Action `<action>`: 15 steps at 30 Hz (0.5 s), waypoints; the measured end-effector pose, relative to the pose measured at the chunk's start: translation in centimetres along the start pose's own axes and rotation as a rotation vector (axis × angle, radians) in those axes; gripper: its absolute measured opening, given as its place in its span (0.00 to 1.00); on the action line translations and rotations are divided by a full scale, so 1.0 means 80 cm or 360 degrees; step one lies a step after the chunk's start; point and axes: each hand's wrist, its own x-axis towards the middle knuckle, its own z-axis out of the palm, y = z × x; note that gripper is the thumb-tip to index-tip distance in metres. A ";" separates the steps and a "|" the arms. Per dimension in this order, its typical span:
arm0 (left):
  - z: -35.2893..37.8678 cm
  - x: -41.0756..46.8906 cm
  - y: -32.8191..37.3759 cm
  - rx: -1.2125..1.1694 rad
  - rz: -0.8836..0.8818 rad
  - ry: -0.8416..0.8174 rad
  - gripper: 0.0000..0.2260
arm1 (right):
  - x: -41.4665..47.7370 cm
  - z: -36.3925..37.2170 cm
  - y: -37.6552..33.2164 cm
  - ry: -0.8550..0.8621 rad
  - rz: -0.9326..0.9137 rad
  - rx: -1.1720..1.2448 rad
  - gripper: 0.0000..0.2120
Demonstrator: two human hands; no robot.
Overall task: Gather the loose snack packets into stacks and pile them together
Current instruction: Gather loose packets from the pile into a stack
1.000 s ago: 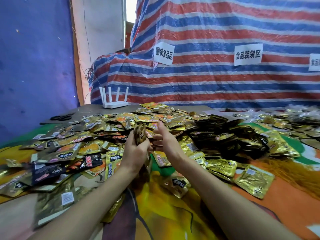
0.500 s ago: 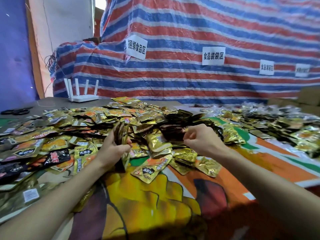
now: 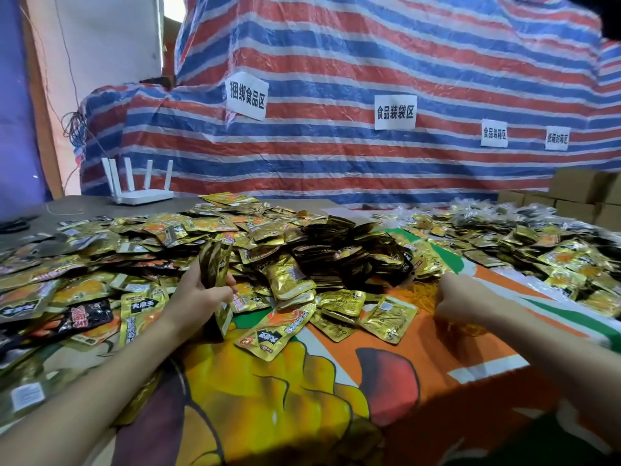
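My left hand (image 3: 198,297) grips an upright stack of gold snack packets (image 3: 214,264), its middle hidden behind my palm; my right hand (image 3: 462,299) at 3 o'clock shows curled fingers from behind, and I cannot tell if they hold something. Loose packets (image 3: 289,253) lie heaped at 12 o'clock, their print blurred. Paper signs (image 3: 247,95) behind read 捆绑食品区 and 食品装袋区; cardboard boxes (image 3: 584,193) at 2 o'clock are cut off.

snack packets (image 3: 289,280) | gold, heaped loose | stack (image 3: 213,264) upright in left hand (image 3: 198,299) (count unclear)
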 end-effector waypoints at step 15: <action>-0.002 0.004 -0.002 -0.0036 -0.0038 0.0029 0.19 | 0.009 -0.030 -0.005 0.0133 0.0051 0.0125 0.14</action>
